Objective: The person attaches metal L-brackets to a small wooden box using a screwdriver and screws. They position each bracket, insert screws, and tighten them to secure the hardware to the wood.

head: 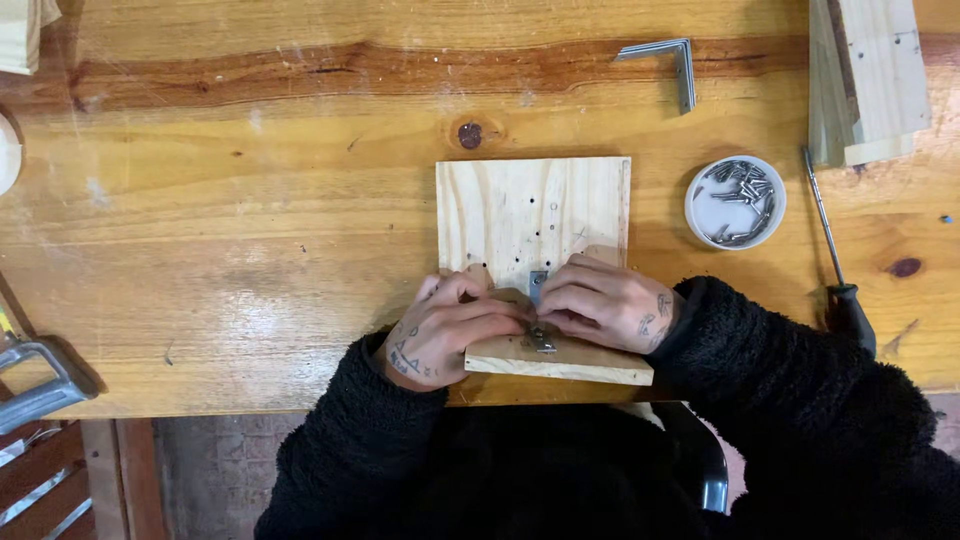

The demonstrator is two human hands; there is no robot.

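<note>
Pinching a small bracket at the board's near edge, both hands' grip narrow.

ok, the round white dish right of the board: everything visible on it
The white dish is round and shallow, plastic by the look, with a low rim. It sits flat on the wooden table, right of the pine board and left of the screwdriver. Loose grey metal screws lie inside, mostly along its right side. Neither hand touches it.

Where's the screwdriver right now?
In the head view the screwdriver lies on the wooden table at the person's right, just right of the round dish of screws, its black handle nearest the right sleeve.
</note>
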